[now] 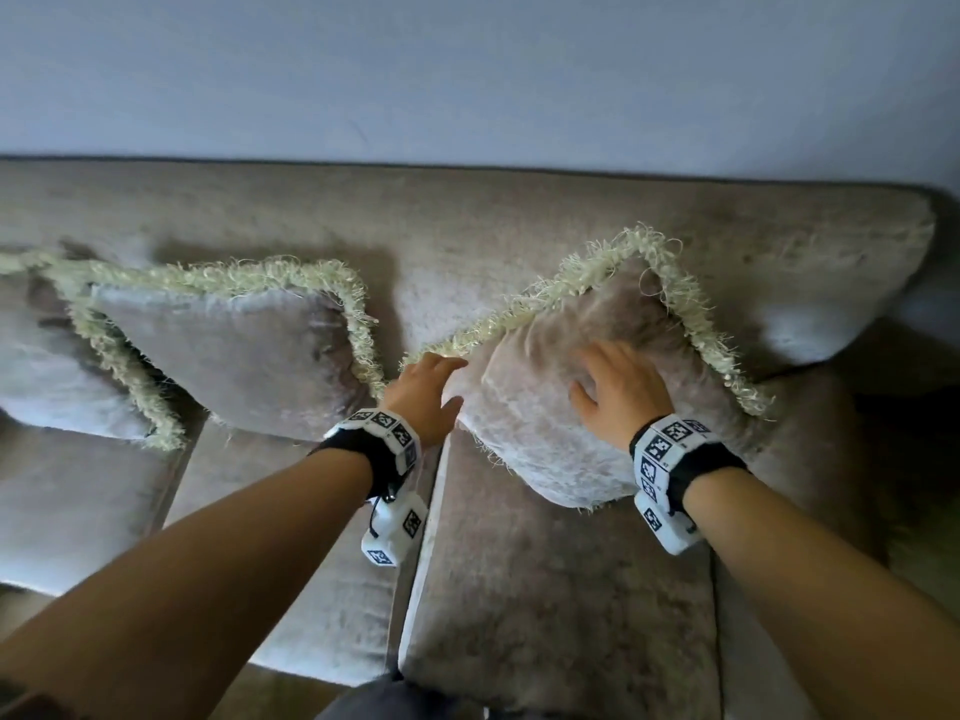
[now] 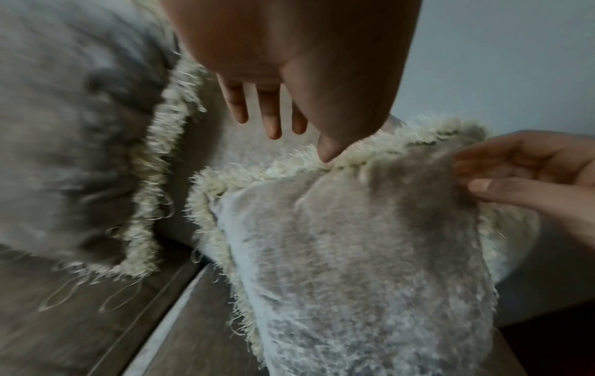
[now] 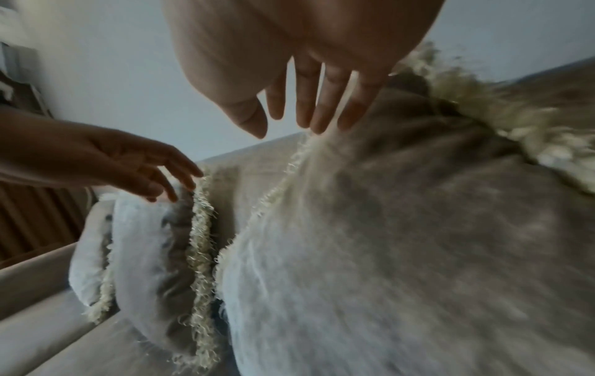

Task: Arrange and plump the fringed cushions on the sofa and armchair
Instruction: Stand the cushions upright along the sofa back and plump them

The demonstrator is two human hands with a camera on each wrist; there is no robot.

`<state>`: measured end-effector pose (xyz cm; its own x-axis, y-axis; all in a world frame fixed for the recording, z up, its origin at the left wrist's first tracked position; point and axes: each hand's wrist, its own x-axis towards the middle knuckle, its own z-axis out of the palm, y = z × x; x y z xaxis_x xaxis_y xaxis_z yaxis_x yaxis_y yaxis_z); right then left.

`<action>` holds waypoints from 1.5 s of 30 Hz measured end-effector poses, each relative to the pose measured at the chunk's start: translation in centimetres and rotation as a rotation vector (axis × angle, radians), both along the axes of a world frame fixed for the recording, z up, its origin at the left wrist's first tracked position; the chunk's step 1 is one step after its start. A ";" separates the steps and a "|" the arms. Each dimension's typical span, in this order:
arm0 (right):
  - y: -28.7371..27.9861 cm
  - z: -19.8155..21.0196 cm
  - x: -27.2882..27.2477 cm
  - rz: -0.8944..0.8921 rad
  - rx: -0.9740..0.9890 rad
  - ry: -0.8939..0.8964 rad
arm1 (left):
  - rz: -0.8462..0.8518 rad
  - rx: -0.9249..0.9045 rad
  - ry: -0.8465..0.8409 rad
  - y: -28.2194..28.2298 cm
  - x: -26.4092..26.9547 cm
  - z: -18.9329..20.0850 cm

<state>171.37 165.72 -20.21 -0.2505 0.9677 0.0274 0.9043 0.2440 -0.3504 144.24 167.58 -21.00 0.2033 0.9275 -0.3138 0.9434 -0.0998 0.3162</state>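
A grey-beige velvet cushion (image 1: 550, 423) (image 2: 354, 254) (image 3: 402, 241) with a cream fringe leans on one corner against the sofa's back (image 1: 363, 210), right of centre. My left hand (image 1: 436, 376) (image 2: 299, 127) is at its upper-left edge, fingers straight, with the thumb tip touching the fringe (image 2: 354, 155). My right hand (image 1: 608, 376) (image 3: 306, 109) lies flat on the cushion's face, fingers spread. A second fringed cushion (image 1: 234, 356) (image 2: 80, 152) (image 3: 154, 254) leans on the back to the left. A third cushion (image 1: 47, 371) sits partly out of view at the far left.
The sofa's seat cushions (image 1: 545, 589) stretch below the hands, with a seam between them under my left wrist. A padded armrest (image 1: 831, 283) rises at the right end. A plain pale wall (image 1: 467, 70) stands behind the sofa.
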 end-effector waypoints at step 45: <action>18.4 -6.4 -55.4 0.131 -0.050 -0.590 | 0.503 -0.195 -0.609 15.0 -56.5 -20.0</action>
<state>115.94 184.16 -26.66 -0.3270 0.9243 -0.1970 0.9129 0.3628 0.1869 87.73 182.59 -40.98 -0.0364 0.8935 -0.4476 0.5178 0.3999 0.7563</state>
